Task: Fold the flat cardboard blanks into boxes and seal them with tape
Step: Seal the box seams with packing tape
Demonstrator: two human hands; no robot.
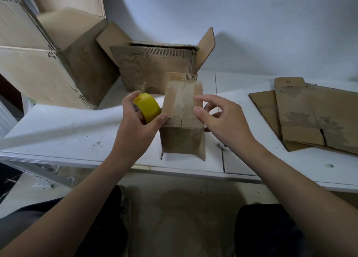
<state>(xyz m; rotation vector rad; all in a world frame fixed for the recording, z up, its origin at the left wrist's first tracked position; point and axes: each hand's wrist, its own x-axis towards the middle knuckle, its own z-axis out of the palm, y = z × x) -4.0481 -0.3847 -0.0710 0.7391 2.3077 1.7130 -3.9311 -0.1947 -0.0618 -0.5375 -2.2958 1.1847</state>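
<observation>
A small folded cardboard box [183, 138] stands on the white table [77, 138], its two top flaps closed with a seam down the middle and clear tape along it. My left hand [135, 121] grips a yellow tape roll [148, 106] just left of the box, with a fingertip touching the box's upper left edge. My right hand [219, 117] is at the box's right side, thumb on the top right edge, fingers curled round behind the side. Flat cardboard blanks [310, 117] lie stacked on the table at the right.
A larger open box [155, 67] with raised flaps stands right behind the small one. Big worn boxes [54, 59] fill the back left. The table's front edge runs below the small box; my knees and the floor are beneath.
</observation>
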